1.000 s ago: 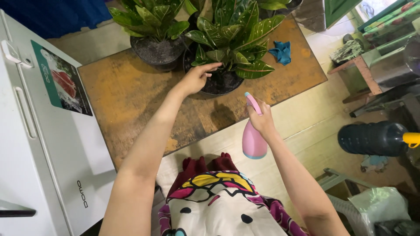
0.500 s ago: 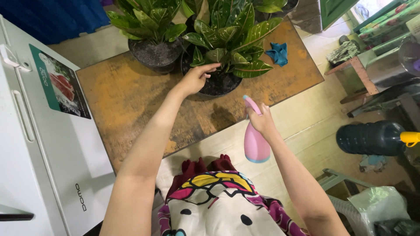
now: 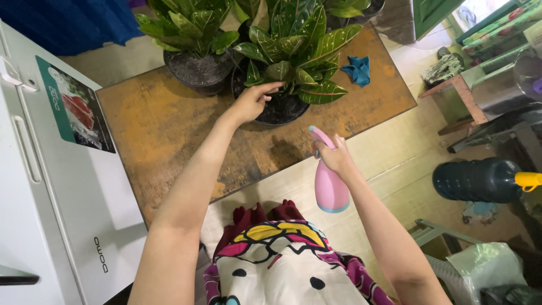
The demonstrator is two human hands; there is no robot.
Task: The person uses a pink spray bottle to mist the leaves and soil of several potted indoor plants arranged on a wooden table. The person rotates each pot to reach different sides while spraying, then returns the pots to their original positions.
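A: Largest items?
B: White fridge (image 3: 51, 186) at the left edge, one. Worn wooden table (image 3: 169, 130) beside it, one, bearing the plants.

A: Plants?
B: Two pots. The near pot (image 3: 282, 107) holds a broad-leaved green plant (image 3: 293, 45); the far pot (image 3: 197, 70) stands just beside it, to its left.

A: Hands?
B: The left hand (image 3: 251, 101) rests on the near pot's rim, fingers curled loosely around the lower leaves, apparently to hold them aside or steady the pot. The right hand (image 3: 333, 155) is closed around the neck of a pink spray bottle (image 3: 328, 186), held off the table's front edge with its nozzle turned toward that plant, a finger seemingly on the trigger.

A: Smaller items?
B: Dark jug (image 3: 480, 179) with a yellow cap on the floor at right; blue cloth (image 3: 358, 69) crumpled on the table's far corner.
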